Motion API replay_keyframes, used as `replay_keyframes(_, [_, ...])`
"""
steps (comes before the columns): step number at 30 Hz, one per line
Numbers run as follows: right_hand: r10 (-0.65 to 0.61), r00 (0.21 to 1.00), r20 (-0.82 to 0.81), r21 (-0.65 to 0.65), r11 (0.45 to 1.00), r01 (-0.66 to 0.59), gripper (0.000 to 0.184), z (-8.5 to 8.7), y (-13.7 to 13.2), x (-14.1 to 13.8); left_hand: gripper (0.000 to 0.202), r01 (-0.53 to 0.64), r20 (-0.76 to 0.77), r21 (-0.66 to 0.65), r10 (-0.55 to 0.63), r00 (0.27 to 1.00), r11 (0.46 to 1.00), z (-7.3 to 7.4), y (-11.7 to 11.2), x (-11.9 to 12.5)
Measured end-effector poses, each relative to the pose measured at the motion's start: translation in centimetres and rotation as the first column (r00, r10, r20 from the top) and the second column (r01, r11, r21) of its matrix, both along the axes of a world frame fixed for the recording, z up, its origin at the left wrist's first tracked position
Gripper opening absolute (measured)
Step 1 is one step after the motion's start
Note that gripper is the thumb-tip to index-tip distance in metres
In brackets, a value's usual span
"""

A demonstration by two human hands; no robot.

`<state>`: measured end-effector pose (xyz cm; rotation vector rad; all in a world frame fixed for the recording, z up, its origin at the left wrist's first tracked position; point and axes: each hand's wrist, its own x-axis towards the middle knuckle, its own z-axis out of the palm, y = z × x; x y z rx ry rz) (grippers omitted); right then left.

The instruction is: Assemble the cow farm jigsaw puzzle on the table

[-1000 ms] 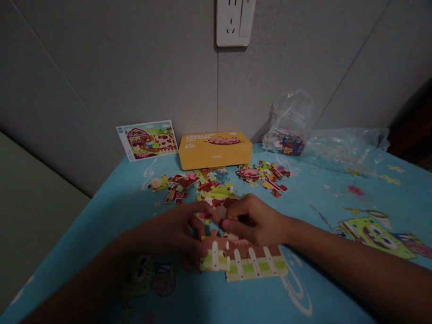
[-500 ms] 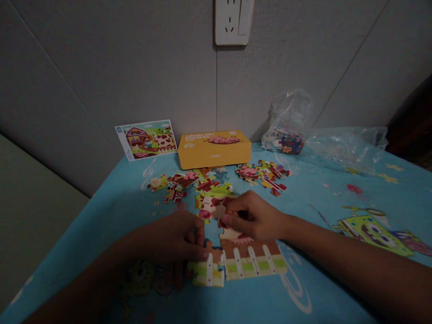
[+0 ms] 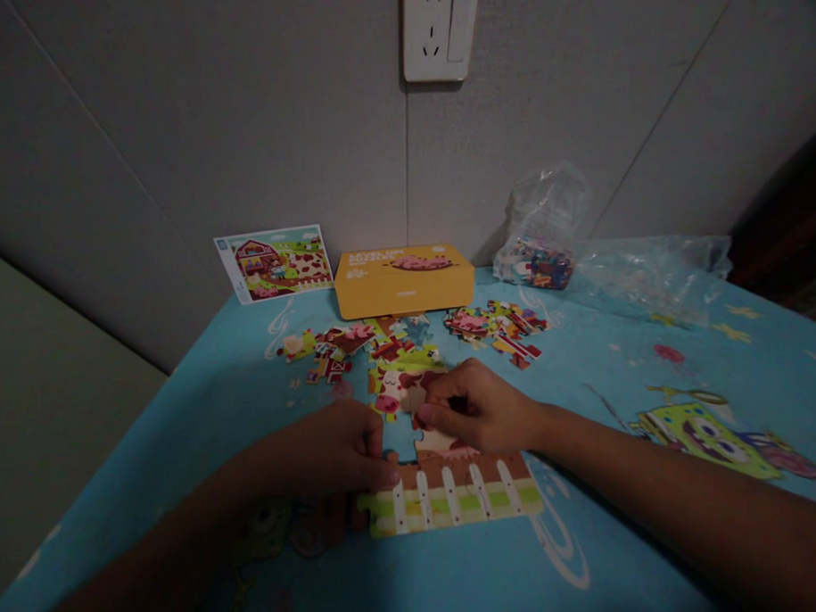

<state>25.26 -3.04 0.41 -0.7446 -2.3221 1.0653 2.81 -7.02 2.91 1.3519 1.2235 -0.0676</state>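
A: Change?
B: Left fence piece (image 3: 387, 514) closed its gap; fence strip (image 3: 463, 502) now unbroken, hole (image 3: 399, 438) above unfilled.
A: Pose, fingers?
B: Near side of desk (image 3: 623, 548), long axis left-right, slats (image 3: 448, 494) pointing away. Left hand (image 3: 350, 446) thumb on piece, right hand (image 3: 478, 406) fingers curled at cow section (image 3: 392, 384); can't tell either grip.

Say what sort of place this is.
Probably a room in a home: a blue cartoon-print cloth, a wall socket above it, and a yellow puzzle box near loose jigsaw pieces.
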Motion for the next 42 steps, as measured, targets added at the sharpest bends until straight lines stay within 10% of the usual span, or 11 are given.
replay_keyframes(10, [0.009, 1.000, -0.013, 0.032, 0.999, -0.008, 0.039, 0.0, 0.0, -0.1, 0.037, 0.086, -0.127, 0.203, -0.061, 0.990, 0.976, -0.1, 0.0, 0.1])
replay_keyframes(16, [0.022, 0.999, 0.034, 0.153, 0.988, -0.027, 0.033, 0.1, 0.0, 0.1, 0.036, 0.150, -0.099, 0.484, -0.116, 0.988, 0.862, -0.5, 0.1, 0.3])
replay_keyframes(23, [0.311, 0.941, 0.130, 0.314, 0.888, -0.337, 0.012, 0.1, -1.2, -0.1, 0.013, 0.240, -0.038, 0.523, -0.259, 0.965, 0.818, -0.3, 0.2, 0.3])
replay_keyframes(32, [0.356, 0.916, 0.184, 0.342, 0.851, -0.400, 0.014, 0.3, -0.9, 0.2, 0.014, 0.385, -0.011, 0.633, -0.490, 0.872, 0.671, -1.1, 0.3, -0.2])
replay_keyframes(42, [0.397, 0.900, 0.180, 0.332, 0.837, -0.435, 0.013, 0.3, -1.3, 0.1, 0.018, 0.402, 0.005, 0.631, -0.521, 0.854, 0.664, -1.1, 0.5, -0.2])
